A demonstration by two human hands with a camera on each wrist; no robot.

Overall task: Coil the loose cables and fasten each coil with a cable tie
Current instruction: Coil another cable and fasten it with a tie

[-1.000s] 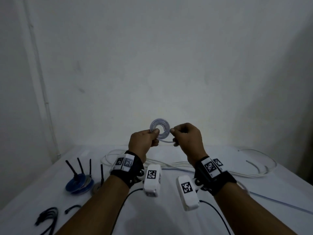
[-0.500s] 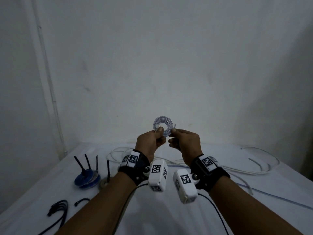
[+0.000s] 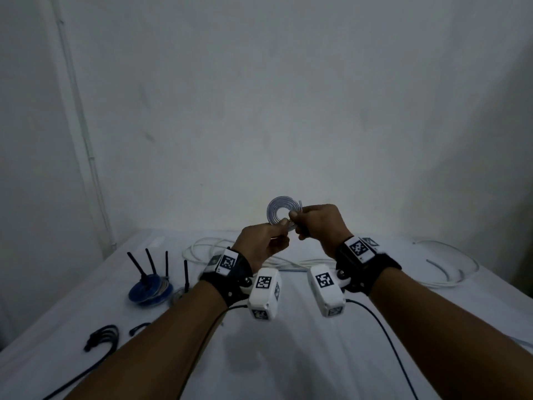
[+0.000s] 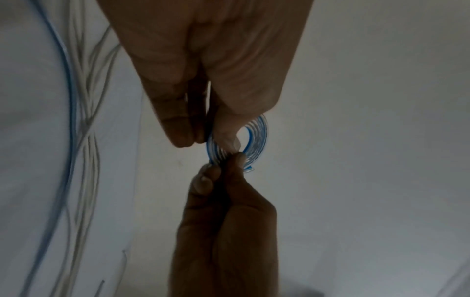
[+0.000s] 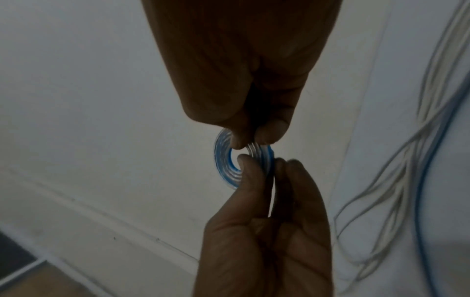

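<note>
In the head view, a small flat coil [image 3: 284, 210] of clear, blue-striped cable is held up in front of the wall, above the bench [image 3: 288, 356]. It is pinched at its lower edge by the left hand [image 3: 261, 246] and at its right side by the right hand [image 3: 320, 226]. Only here are the surroundings seen: loose white cables [image 3: 259, 255] lying behind the hands, a blue coil [image 3: 150, 290] with black ties standing up from it at the left, and black cable ties [image 3: 103, 337] nearer the left edge.

In the left wrist view, the coil [image 4: 257, 138] is seen edge-on with its blue turns distinct, and the thumb and fingers [image 4: 178, 124] of the left hand are pressed together on it. The cut end of the cable sticks out beside the right hand's fingertips [image 4: 203, 180].

In the right wrist view, the coil's open centre is shown, with the left thumb [image 5: 248, 166] laid across its rim and the right hand's fingers [image 5: 272, 128] closed on its top.
</note>
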